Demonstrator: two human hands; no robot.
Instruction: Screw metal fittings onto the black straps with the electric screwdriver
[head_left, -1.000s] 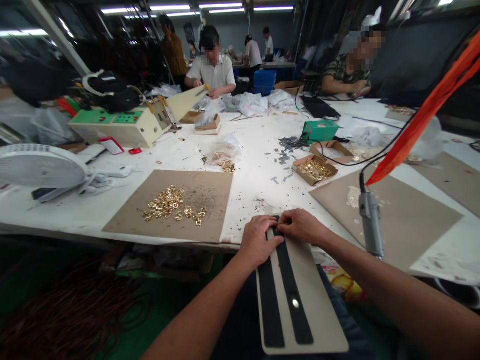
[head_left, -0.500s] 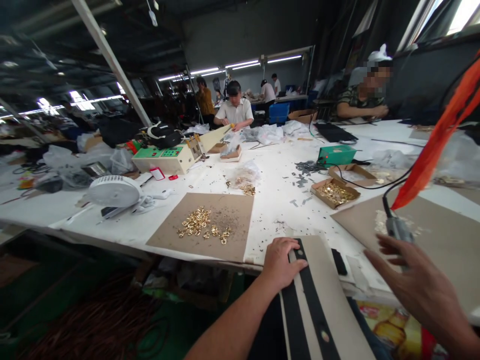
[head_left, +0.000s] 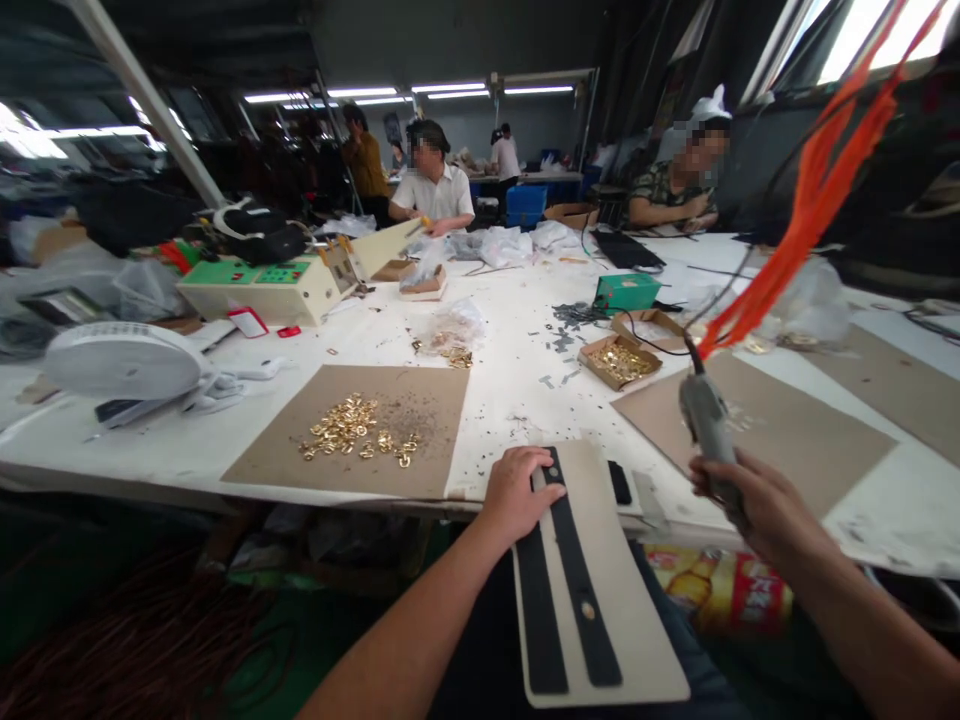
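Note:
A pale, round-cornered board (head_left: 637, 620) rests on my lap against the table's edge, with two long black straps (head_left: 538, 610) lying along it. My left hand (head_left: 520, 492) is closed over the board's far end, thumb pressing on the right-hand strap (head_left: 576, 560) just below a small hole. An oval gold-coloured piece (head_left: 588, 609) sits near that strap's close end. My right hand (head_left: 765, 500) is wrapped round a grey corded tool, which looks like an electric screwdriver (head_left: 703, 415); it hangs from an orange cord (head_left: 814, 190) right of the board. Its tip is hidden.
Gold-coloured buckles (head_left: 349, 422) lie on a brown sheet (head_left: 262, 450) to the left. Ahead stand a box of gold pieces (head_left: 619, 360) and a green power box (head_left: 626, 291). A white fan (head_left: 124, 360) is at far left. Co-workers sit across the table.
My right hand, open beside the hanging tool before, has closed round it and raised it upright. My view has turned right. The left hand stays on the strap.

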